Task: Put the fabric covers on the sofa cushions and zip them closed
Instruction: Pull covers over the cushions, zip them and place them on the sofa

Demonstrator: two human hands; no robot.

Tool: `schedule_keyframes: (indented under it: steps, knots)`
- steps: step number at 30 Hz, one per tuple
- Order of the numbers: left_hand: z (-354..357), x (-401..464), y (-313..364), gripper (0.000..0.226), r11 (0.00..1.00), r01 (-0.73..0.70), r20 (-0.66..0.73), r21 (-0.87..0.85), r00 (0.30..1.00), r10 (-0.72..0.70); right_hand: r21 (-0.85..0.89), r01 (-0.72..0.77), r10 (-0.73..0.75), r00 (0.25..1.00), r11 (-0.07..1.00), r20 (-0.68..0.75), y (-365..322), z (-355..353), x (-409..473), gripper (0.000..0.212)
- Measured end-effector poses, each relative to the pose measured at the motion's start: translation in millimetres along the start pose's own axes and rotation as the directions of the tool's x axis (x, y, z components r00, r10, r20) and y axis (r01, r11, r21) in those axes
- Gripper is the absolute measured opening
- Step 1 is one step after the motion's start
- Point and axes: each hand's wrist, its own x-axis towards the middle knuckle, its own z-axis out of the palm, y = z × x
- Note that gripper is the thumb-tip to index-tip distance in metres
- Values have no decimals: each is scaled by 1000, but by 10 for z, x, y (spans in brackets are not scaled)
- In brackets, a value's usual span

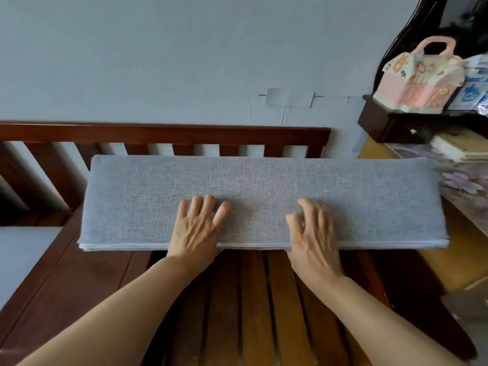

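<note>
A folded grey fabric cover lies flat across the slatted seat of a wooden sofa frame, with its white layered edge facing me. My left hand rests palm-down on the cover left of centre, fingers spread and fairly straight. My right hand lies on the cover right of centre; its fingers are bent, the tips pressing into the cloth. No cushion insert is in sight.
The sofa's slatted backrest stands against a pale wall. A grey cushioned seat shows at the left. To the right, a dark shelf carries a pink toy house, above a table with a flowered cloth.
</note>
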Motion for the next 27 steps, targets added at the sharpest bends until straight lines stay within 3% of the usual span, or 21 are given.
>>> schedule_keyframes:
  steps: [3,5,8,13,16,20,22,24,27]
  knots:
    - [67,-325,180,116,992,-112,59,54,992,108,-13,43,-41,991,999,126,11,49,-302,118]
    - [150,-551,360,127,990,-135,106,50,986,129,-12,101,-98,981,995,170,-44,146,-525,133]
    - [347,-852,612,122,995,-103,110,15,989,101,-21,131,-126,980,991,156,-127,363,-860,128]
    - [726,-1312,858,105,996,-85,23,10,996,85,-54,117,-117,993,992,13,-234,764,-1380,83]
    - [906,-1617,969,98,995,-105,3,0,995,105,-57,111,-110,994,992,29,-308,940,-1723,71]
    - [1037,-1856,1037,106,989,-142,-14,-32,990,142,-31,118,-115,990,993,84,-375,999,-2005,82]
    - [992,-1860,1075,121,985,-162,20,-65,986,164,46,107,-111,988,993,108,-406,915,-2050,98]
    - [876,-1764,1094,125,978,-180,23,-106,983,184,131,74,-84,994,989,73,-426,768,-2001,99]
    - [746,-1484,1032,124,988,-41,50,-148,998,49,69,-50,43,995,996,95,-306,684,-1708,117]
